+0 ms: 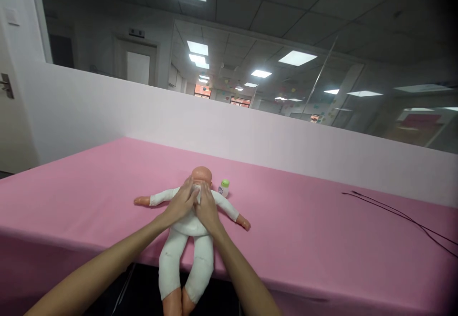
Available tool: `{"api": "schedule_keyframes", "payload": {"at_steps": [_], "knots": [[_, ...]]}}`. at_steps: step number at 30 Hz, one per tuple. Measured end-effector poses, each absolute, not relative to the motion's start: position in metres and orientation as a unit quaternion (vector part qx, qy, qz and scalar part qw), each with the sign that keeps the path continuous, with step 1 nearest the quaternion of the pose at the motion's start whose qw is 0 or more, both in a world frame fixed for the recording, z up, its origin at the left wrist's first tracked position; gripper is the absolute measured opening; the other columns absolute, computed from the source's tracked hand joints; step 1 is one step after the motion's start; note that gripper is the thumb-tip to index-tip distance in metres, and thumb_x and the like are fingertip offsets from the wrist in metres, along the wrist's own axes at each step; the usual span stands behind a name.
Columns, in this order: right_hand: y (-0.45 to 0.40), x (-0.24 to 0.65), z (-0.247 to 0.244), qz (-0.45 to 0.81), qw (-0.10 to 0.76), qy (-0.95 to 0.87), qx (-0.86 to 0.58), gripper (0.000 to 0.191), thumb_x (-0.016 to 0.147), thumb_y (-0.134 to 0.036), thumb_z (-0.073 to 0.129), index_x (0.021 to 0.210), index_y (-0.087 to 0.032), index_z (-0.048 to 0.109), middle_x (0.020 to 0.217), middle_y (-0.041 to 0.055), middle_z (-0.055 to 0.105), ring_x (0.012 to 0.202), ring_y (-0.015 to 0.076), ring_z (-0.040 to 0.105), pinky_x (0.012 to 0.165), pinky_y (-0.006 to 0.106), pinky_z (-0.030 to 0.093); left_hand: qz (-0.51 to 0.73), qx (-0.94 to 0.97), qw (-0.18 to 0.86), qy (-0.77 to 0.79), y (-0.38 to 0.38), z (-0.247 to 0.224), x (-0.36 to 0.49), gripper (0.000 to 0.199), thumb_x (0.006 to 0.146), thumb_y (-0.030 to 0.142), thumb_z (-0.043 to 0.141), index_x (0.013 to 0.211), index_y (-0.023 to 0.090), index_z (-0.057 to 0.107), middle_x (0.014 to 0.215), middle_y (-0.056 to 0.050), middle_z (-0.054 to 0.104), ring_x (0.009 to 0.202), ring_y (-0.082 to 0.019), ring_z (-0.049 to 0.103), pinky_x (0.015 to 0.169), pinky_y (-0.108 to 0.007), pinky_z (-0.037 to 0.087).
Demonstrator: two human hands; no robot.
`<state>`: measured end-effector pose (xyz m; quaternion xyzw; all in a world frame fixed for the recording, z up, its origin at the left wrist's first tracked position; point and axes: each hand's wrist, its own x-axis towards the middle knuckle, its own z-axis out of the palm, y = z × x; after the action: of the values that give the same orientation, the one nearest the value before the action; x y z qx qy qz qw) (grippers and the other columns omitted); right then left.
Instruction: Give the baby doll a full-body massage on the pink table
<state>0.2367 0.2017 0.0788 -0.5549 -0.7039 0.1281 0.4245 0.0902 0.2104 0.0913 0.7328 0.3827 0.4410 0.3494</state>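
Note:
A baby doll (pixel 191 225) in white with bare tan head, hands and feet lies on its back on the pink-covered table (pixel 304 230). Its arms are spread and its legs hang over the near edge. My left hand (pixel 182 201) rests on the doll's upper chest and the left of its face, fingers stretched toward the head. On the other side, my right hand (pixel 205 206) lies likewise, fingers extended. Between the two hands shows a small white patch (pixel 197 193); whether it is a loose cloth or part of the doll, I cannot tell. The doll's lower face is mostly covered.
Just right of the doll's head stands a small clear bottle (pixel 223 188) with a green cap. Thin black cables (pixel 400 215) lie along the table's right side. A low white wall (pixel 229 132) topped with glass runs behind, and a door (pixel 12 111) is at far left.

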Motion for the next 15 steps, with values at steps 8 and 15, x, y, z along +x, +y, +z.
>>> {"api": "schedule_keyframes", "payload": {"at_steps": [8,15], "knots": [[0.212,0.232,0.039,0.067,0.350,-0.714,-0.603,0.066,0.095,-0.019,0.044,0.158,0.000,0.043,0.168,0.0209,0.035,0.160,0.0330,0.029,0.131,0.051,0.021,0.308,0.834,0.190,0.417,0.242,0.029,0.087,0.065,0.107,0.047,0.026,0.156,0.008,0.043,0.168,-0.021,0.036,0.161,-0.029,0.026,0.132,-0.050,0.019],[0.206,0.232,0.049,0.093,0.348,-0.696,-0.621,0.067,0.097,-0.023,0.044,0.160,-0.002,0.038,0.170,0.0202,0.034,0.160,0.0296,0.027,0.132,0.047,0.020,0.253,0.845,0.212,0.421,0.233,0.054,0.079,0.073,0.107,0.053,0.026,0.160,0.004,0.034,0.172,-0.024,0.025,0.162,-0.032,0.017,0.131,-0.049,0.015]]}}
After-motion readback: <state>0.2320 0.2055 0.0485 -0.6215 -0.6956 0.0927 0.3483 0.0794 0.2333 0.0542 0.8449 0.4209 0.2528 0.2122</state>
